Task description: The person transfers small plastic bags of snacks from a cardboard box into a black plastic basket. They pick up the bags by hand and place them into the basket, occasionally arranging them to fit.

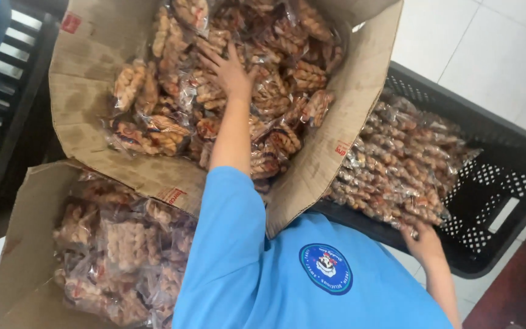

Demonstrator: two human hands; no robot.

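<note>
Shirt fabric [312, 286] in blue fills the bottom of the frame and hides whatever lies under the person's chest. At lower left is an open cardboard box [25, 244] of clear-wrapped twisted snacks [123, 244], blurred and cut off by the frame edge. At lower right the right hand [424, 242] rests against the nearest of the crate packets [397, 164], heaped in a black plastic crate [506, 183]. Its fingers curl into the pile, so I cannot tell whether the grip is closed on a packet or only touching. Further up, the left hand [229, 70] lies in the upper cardboard box [336, 140], fingers spread wide and flat on the box packets [275, 79], with nothing held. The snacks look brittle and the wrap slippery. In my judgement a packet is best taken by its body with a light, even grip, lifted clear of its neighbours rather than dragged, and pulled from the top layer so the heap does not slide. The depth of each pile and the bottoms of box and crate are hidden. The pale tiled floor [476, 42] at upper right and a dark slatted rack [1, 91] at upper left are only partly in view.
</note>
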